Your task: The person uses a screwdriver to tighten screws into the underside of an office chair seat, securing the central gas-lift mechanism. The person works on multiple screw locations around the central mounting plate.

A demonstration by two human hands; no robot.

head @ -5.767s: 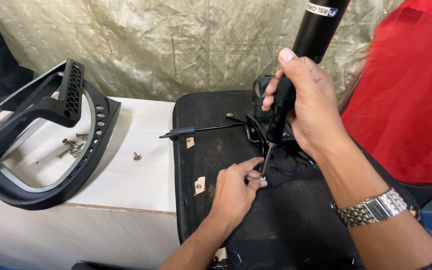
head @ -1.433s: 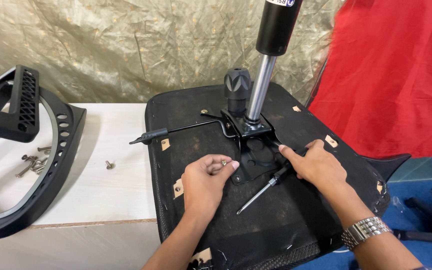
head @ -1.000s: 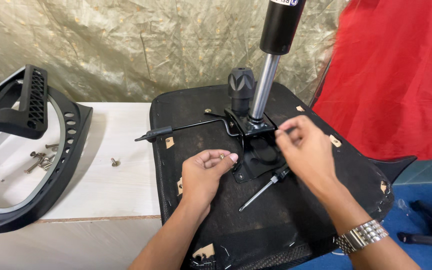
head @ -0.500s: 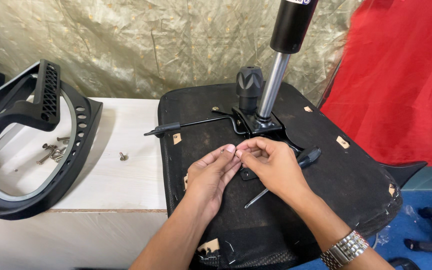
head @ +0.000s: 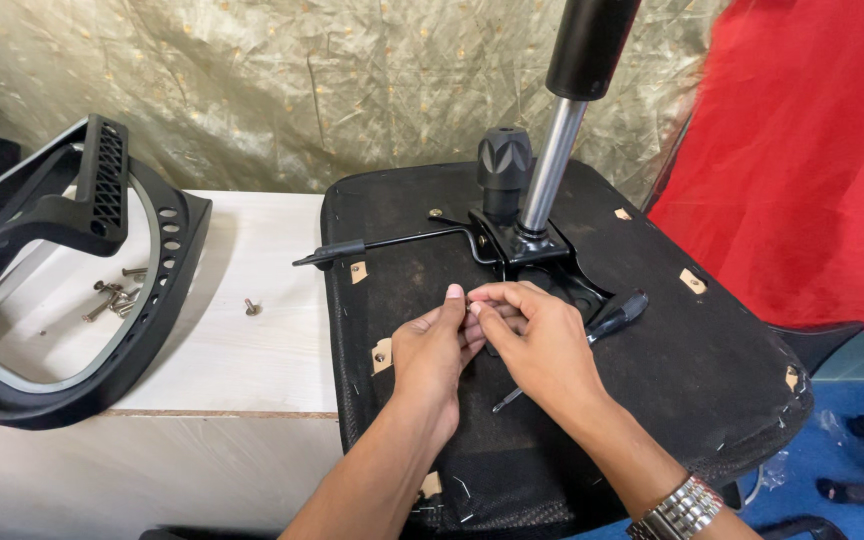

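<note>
I am bringing my left hand [head: 434, 352] and right hand [head: 542, 340] together, fingertips meeting and pinching over something too small to make out, above the underside of the upturned black seat [head: 712, 370]. A screwdriver [head: 592, 330] is lying on the seat just beside my right hand. Beyond my fingers, the metal mounting plate [head: 542, 255] is carrying the gas cylinder [head: 562, 150], knob [head: 505, 165] and lever [head: 392, 243]. On the pale counter [head: 252, 350], loose screws [head: 112, 298] are sitting inside the black chair frame [head: 72, 290].
</note>
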